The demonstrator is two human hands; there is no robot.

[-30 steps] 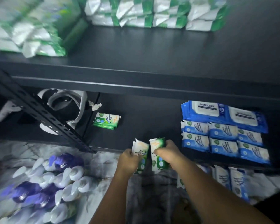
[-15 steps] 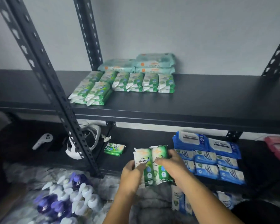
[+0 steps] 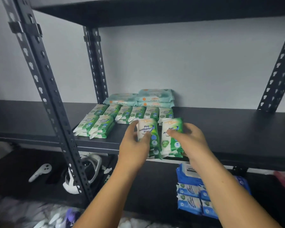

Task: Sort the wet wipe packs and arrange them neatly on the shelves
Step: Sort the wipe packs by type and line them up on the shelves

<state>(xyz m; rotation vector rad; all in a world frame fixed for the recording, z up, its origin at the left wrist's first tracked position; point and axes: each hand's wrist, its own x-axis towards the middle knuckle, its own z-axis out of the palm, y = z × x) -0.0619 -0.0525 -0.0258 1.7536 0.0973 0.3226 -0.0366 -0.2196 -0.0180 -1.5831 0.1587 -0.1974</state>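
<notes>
Pale grey wall [image 3: 204, 63] behind a black metal rack, and my view has tipped up since half a second ago: the underside of the top shelf [image 3: 155, 10] now shows, which it did not before. The middle shelf [image 3: 237, 129] carries a row of green wipe packs [image 3: 133, 112] lying flat, with pale teal packs [image 3: 155, 97] stacked behind them against the wall. Both hands have risen from in front of the lower shelf to the front edge of the middle shelf. The left hand [image 3: 133, 145] grips the left green pack [image 3: 148, 129], fingers curled round its left edge and thumb across its face. The right hand [image 3: 191, 139] grips the right green pack [image 3: 171, 145], thumb pressed on its front and fingers wrapped round its right side. The two packs stand side by side, just in front of the row, with their lower ends hanging past the shelf edge; I cannot tell whether they rest on the shelf. A moment ago they were pressed together, and now a thin gap shows between them. On the lower shelf [image 3: 155, 186] the blue packs [image 3: 189, 195] lie at the right, while a white headset [image 3: 90, 165] and a controller [image 3: 39, 171] lie at the left, unchanged.
</notes>
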